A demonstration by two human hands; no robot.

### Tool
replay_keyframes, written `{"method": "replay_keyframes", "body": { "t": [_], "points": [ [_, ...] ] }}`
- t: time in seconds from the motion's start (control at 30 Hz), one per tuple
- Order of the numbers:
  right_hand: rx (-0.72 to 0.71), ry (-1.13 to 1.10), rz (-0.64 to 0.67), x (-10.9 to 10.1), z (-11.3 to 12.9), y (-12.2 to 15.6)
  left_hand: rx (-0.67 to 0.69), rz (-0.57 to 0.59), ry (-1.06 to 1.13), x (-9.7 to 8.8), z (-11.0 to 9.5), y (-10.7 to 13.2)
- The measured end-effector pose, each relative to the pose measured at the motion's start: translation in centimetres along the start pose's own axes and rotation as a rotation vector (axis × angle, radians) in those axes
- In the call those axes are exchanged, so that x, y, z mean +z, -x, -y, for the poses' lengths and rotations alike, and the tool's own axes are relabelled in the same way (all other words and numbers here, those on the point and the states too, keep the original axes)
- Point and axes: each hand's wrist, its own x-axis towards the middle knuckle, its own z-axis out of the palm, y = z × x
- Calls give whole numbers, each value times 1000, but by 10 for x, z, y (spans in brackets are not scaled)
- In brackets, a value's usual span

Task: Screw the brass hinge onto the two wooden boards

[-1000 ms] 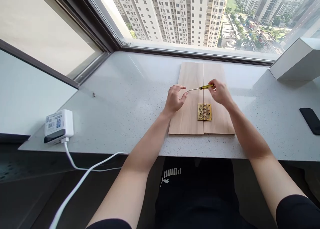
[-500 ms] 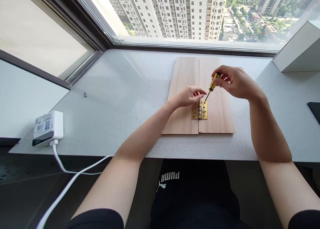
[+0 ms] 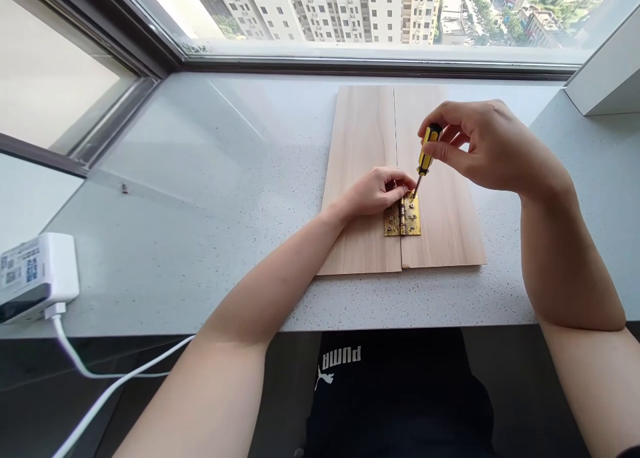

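My right hand (image 3: 475,141) grips the yellow and black handle of a screwdriver (image 3: 427,150) between thumb and fingers. The screwdriver stands steeply tilted, its tip down at the upper right part of a brass hinge (image 3: 411,225). The hinge lies unfolded across the seam between a left wooden board (image 3: 360,138) and a right wooden board (image 3: 443,235). Small screws or holes show on both leaves. My left hand (image 3: 380,191) rests over the hinge's upper edge, thumb and fingertips drawn together beside the screwdriver tip. What those fingertips hold, if anything, is hidden.
The boards lie on a pale speckled counter (image 3: 200,245) below a window. A white device (image 3: 60,271) with a white cable (image 3: 115,386) stands at the left edge. At the right back is a white box-like block (image 3: 605,78). A small reddish bit (image 3: 125,189) lies on the left.
The view has shifted closer to the boards. My left fingertips have come closer together by the screwdriver tip. The screwdriver is more upright, still at the hinge's upper right.
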Motion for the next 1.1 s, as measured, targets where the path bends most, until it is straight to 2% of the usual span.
{"method": "replay_keyframes", "body": {
  "t": [0.2,0.43,0.7,0.97,1.1],
  "points": [
    [-47,35,-16,-2,9,3,-28,6,34,0,-3,-1],
    [-23,4,-56,-5,10,7,-34,10,22,-2,-4,-1],
    [-22,36,-5,-3,12,5,10,23,-32,-4,-1,0],
    [14,17,68,-5,22,6,-19,38,-21,-5,-3,1],
    [-13,35,102,-7,23,10,-23,32,-23,-5,-6,2]
  ]
}}
